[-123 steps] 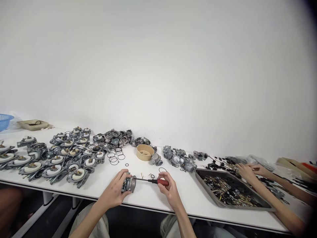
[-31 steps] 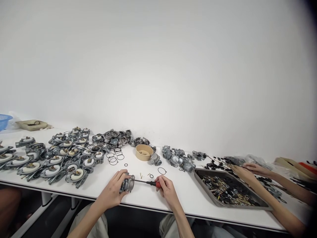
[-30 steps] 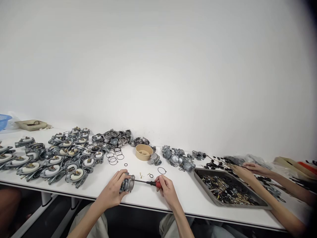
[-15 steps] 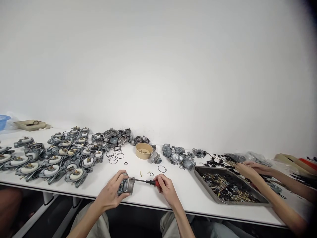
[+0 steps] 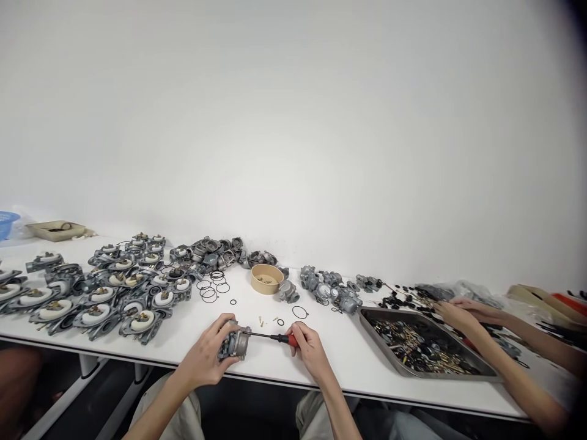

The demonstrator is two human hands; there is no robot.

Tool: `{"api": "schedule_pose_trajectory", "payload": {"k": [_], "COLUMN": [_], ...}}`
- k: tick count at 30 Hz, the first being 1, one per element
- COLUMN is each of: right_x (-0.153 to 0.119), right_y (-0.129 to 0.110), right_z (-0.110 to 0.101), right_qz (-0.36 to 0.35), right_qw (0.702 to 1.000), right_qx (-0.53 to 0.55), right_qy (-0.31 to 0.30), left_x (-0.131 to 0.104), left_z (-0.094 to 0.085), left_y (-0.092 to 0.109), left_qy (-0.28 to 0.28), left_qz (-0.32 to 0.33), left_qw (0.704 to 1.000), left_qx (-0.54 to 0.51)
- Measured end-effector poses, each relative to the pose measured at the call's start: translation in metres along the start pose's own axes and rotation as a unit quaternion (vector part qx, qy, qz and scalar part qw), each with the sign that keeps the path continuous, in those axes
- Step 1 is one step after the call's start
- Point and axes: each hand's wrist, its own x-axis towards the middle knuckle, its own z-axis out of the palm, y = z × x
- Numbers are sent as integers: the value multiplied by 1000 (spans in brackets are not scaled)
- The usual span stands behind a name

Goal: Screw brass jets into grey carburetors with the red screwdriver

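Observation:
Near the table's front edge, my left hand [image 5: 208,353] is closed around a grey metal carburetor [image 5: 239,344], holding it on its side. My right hand [image 5: 309,349] grips the red and black handle of a screwdriver [image 5: 275,337]. The screwdriver lies level, and its tip meets the upper right side of the carburetor; the exact contact point is too small to make out. Behind the shaft lie small brass pieces [image 5: 261,321] and a small black O-ring [image 5: 280,322]. A larger black ring [image 5: 300,312] rests farther right.
Rows of opened carburetors [image 5: 96,315] with white floats fill the left. Black rings [image 5: 215,287] and a round tan container [image 5: 267,279] are ahead. Closed carburetors [image 5: 330,287] stand right of it. A metal tray [image 5: 389,357] of small parts is at right, beside a co-worker's hands [image 5: 463,315].
Hardly anything differs. Both my hands keep their hold, with the screwdriver tip still at the carburetor; my right hand's grip on the handle has shifted very slightly.

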Motion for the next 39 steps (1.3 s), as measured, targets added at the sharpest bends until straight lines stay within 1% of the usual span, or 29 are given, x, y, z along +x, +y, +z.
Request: {"api": "schedule_pose_trajectory", "payload": {"k": [2, 4, 6, 8, 13, 17, 27, 30, 35, 37, 39], "right_x": [-2, -4, -6, -7, -4, -3, 0, 1, 3, 3, 3], "right_y": [-3, -6, -6, -5, 4, 10, 13, 13, 14, 14, 14], "right_z": [-2, -6, -8, -10, -8, -6, -4, -4, -6, -6, -6], "right_qz": [5, -12, -36, -45, -32, -30, -15, -8, 11, 16, 19], "right_qw": [1000, 999, 998, 997, 995, 991, 985, 984, 984, 984, 987], "right_qx": [2, 11, 26, 48, 91, 124, 169, 176, 171, 156, 115], "right_qy": [-24, -36, -34, -32, -37, -37, -29, -13, 55, 83, 112], "left_x": [1, 3, 4, 4, 4, 5, 7, 7, 6, 6, 6], "left_z": [-1, -2, -2, -1, 0, -3, -7, -8, -7, -7, -7], "left_y": [1, 2, 2, 2, 1, 3, 7, 7, 7, 7, 6], "left_qy": [-4, -7, -11, -13, 0, -4, -6, -10, -9, -16, -23], "left_qz": [-3, -5, -9, -13, -13, -21, -24, -26, -31, -33, -37], "left_qw": [1000, 1000, 1000, 1000, 1000, 999, 999, 999, 999, 998, 998], "left_qx": [-5, -9, -10, -9, -17, -27, -39, -43, -43, -42, -43]}}
